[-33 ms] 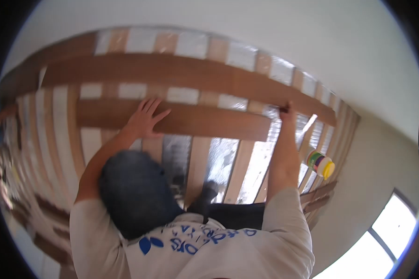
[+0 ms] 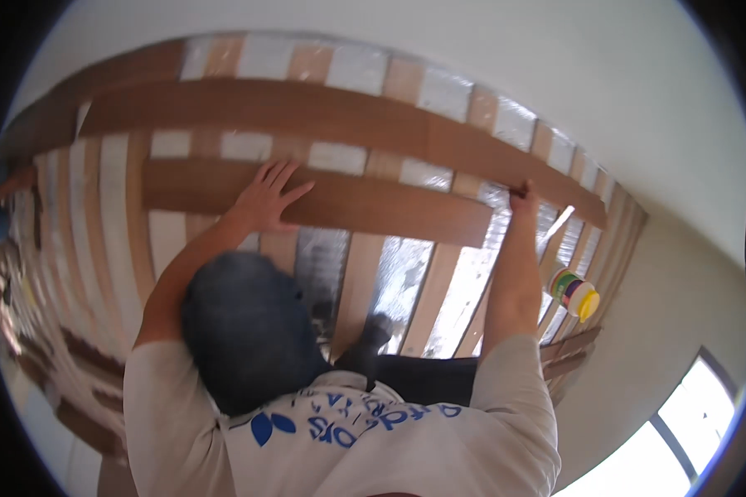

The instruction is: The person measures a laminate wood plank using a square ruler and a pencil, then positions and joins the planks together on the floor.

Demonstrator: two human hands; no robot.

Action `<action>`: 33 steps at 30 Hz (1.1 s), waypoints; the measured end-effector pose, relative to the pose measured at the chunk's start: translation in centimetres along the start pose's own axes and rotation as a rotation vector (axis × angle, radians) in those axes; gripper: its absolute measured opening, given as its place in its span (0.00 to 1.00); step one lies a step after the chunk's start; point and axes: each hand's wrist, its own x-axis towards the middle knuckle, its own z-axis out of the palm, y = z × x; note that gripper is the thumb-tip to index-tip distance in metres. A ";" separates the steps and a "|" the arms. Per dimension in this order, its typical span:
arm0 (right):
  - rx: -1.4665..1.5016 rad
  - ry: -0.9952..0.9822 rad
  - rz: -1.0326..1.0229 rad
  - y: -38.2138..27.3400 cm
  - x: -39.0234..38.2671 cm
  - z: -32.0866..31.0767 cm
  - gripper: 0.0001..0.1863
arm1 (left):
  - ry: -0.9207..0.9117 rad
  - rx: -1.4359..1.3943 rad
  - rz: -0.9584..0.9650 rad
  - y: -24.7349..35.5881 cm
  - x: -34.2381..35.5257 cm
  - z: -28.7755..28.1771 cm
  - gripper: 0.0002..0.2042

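A short brown wooden plank (image 2: 373, 203) lies across pale battens with silvery foil between them. My left hand (image 2: 273, 199) rests on it, fingers spread, left of its middle. Beyond it, a longer brown plank (image 2: 307, 116) runs nearly parallel across the battens, separated by a narrow gap. My right hand (image 2: 522, 199) is by the longer plank's near edge, just past the short plank's right end. Its fingers are curled, with a small dark patch at them; what they hold, if anything, is hidden.
A white bottle (image 2: 574, 294) with a yellow cap and coloured label is on the battens at right. My bent dark-clad knee (image 2: 253, 331) rises between my arms. More brown boards (image 2: 95, 360) lie at lower left. A pale wall (image 2: 663, 273) and window (image 2: 680, 431) border the right.
The whole view has shifted slightly, so the planks appear a little higher and farther right. Both hands keep about the same places against the planks.
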 end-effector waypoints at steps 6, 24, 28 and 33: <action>0.115 0.211 -0.116 -7.9 0.2 -0.1 0.17 | 0.024 -0.018 -0.027 0.3 -0.4 0.0 0.51; -0.204 0.348 -0.417 -14.0 -35.8 -6.9 0.25 | 0.098 -0.012 -0.019 -0.1 -2.3 -0.2 0.48; -0.268 0.316 -0.803 -13.6 -43.9 -7.4 0.26 | 0.181 -0.107 0.019 -0.1 -1.9 0.0 0.45; -0.498 0.024 -1.230 -21.3 -44.2 -16.5 0.33 | 0.230 -0.147 0.100 1.2 -0.2 -1.0 0.47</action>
